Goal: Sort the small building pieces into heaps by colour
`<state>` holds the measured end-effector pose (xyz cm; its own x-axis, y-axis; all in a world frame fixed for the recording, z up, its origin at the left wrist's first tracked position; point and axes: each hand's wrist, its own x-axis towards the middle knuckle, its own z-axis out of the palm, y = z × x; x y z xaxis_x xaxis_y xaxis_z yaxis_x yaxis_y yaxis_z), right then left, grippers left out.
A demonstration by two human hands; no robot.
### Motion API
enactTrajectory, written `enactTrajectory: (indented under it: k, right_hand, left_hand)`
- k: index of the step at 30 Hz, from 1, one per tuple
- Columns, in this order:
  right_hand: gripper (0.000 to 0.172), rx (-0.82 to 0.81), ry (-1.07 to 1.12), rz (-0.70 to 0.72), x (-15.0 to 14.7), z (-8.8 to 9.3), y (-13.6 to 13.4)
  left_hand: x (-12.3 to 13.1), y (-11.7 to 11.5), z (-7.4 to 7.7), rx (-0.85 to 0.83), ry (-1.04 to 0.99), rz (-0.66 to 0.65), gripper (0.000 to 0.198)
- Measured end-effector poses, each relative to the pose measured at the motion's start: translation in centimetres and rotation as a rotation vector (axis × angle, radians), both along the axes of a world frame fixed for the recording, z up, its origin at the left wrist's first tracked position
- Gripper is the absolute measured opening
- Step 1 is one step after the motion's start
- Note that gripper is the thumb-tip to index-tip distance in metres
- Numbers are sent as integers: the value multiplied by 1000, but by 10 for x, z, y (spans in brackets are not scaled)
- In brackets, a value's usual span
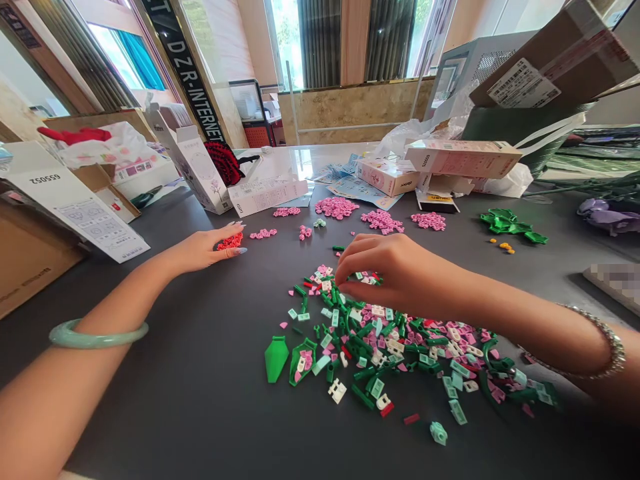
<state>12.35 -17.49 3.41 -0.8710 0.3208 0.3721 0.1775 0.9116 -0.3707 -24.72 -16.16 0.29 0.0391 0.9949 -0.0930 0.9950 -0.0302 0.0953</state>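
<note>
At the far left, a white carton flap (60,200) shows the printed number 650052, upside down to you, and leans over a brown cardboard box (30,257). Behind it, a black banner (183,67) reads "DZR-INTERNET", and an upright white box (197,167) shows a drawing of a flower.

On the dark grey tabletop (165,407), your left hand (205,250) is relaxed and half open, with a pale green bangle (99,334) on the wrist. Its long-nailed fingers (235,228) curve around a small heap of red plastic bricks (230,241), with no clear grip on them. Beyond it, pink bricks (336,207) lie in separate heaps.

In the centre spreads a loose pile of green, pink and white bricks (395,353), with a green leaf-shaped piece (277,359) at its left edge. Your right hand (380,273) curls down onto the top of the pile, its fingertips (350,283) among green and white bricks. Your fingers hide whether they are pinching one. A silver-toned bracelet (595,340) circles that wrist.

Farther right, a long pink box (463,159) lies above a green leaf assembly (510,227), with small yellow bricks (506,247) just beside it. A purple flower shape (607,217) sits at the edge of the view, and a parcel with a barcode label (525,83) tilts above.
</note>
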Motion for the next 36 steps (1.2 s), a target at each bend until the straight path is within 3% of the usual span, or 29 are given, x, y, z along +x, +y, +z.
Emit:
enactTrajectory:
  k: [8,16,36]
  right_hand:
    - [10,-17,-31,2,-2,-4,2]
    - [8,-21,-23,10,-1,-7,3]
    - [8,-37,-34,35,-2,-4,-1]
  left_hand:
    - [25,-3,-2,-90,132,-70,82]
    - [45,-13,-8,-31,241,-129,80]
    - [71,3,-18,58,325,-76,72]
